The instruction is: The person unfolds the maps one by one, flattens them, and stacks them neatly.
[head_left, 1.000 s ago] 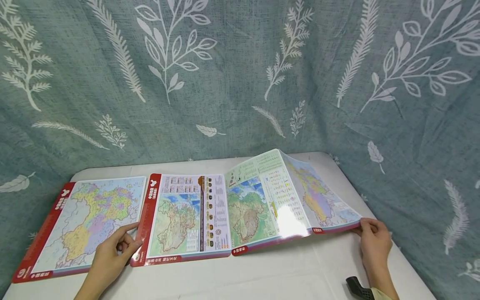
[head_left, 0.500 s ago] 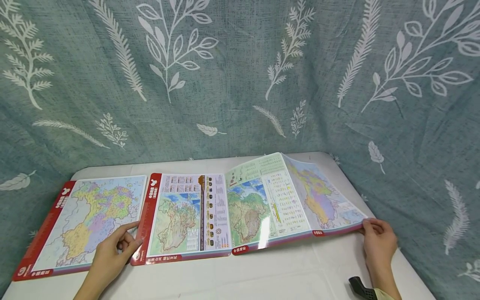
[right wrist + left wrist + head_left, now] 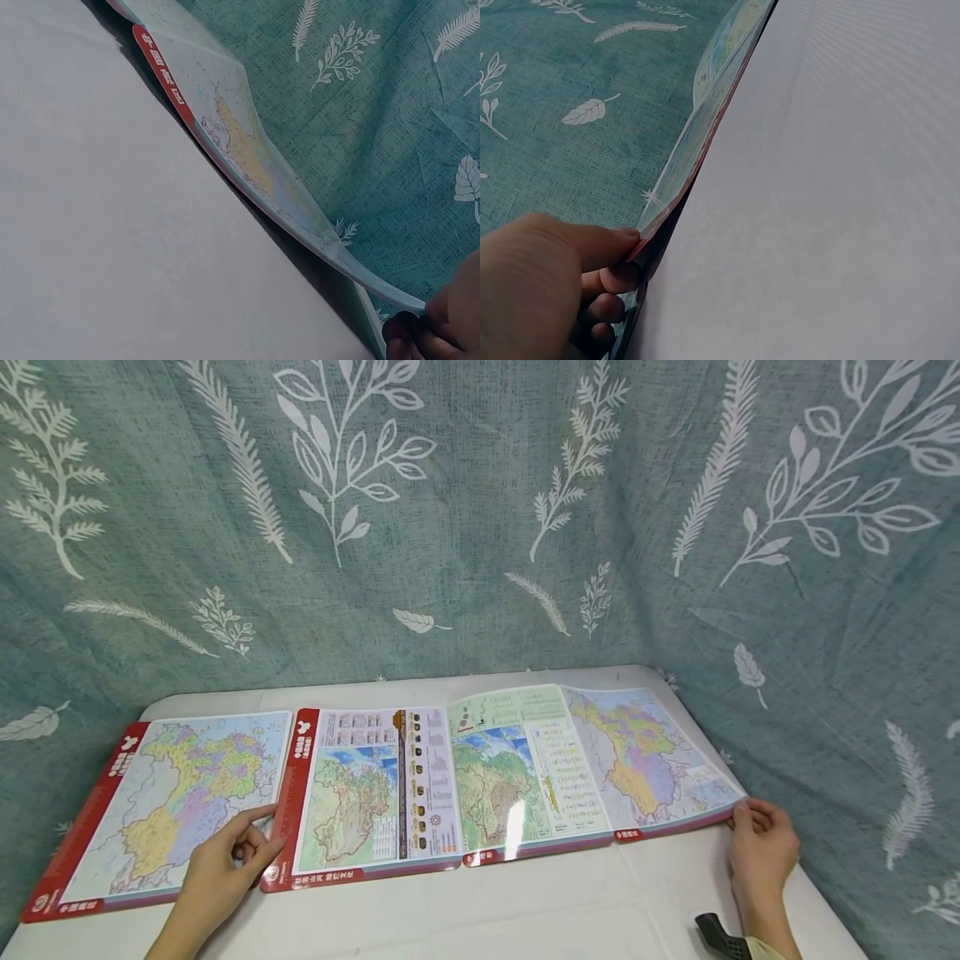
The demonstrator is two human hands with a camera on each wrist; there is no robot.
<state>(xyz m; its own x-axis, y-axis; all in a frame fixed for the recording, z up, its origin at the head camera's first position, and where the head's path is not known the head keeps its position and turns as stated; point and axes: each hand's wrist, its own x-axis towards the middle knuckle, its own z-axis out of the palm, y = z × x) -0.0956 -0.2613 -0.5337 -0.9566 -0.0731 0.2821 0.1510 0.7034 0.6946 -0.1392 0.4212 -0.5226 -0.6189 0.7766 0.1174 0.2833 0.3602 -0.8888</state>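
Observation:
A glossy folding map [image 3: 367, 785] with a red left border is spread across the table in three panels. At its lower left edge my left hand [image 3: 225, 860] pinches the red border, thumb on top. My right hand [image 3: 763, 852] pinches the lower right corner of the rightmost panel, which bows up slightly off the table in the right wrist view. A shallow ridge remains between the middle and right panels. Left of it lies a second map [image 3: 187, 802] with a similar red border, its lower right part hidden behind my left hand.
A white-covered table [image 3: 480, 910] carries both maps. A green leaf-patterned cloth [image 3: 480, 527] hangs behind and along the sides. A black device [image 3: 720, 937] sits at my right wrist beside a pale sleeve.
My right hand has moved slightly right and down with the map's corner. The raised fold between the middle and right panels has sunk and flattened. The left hand has stayed in place.

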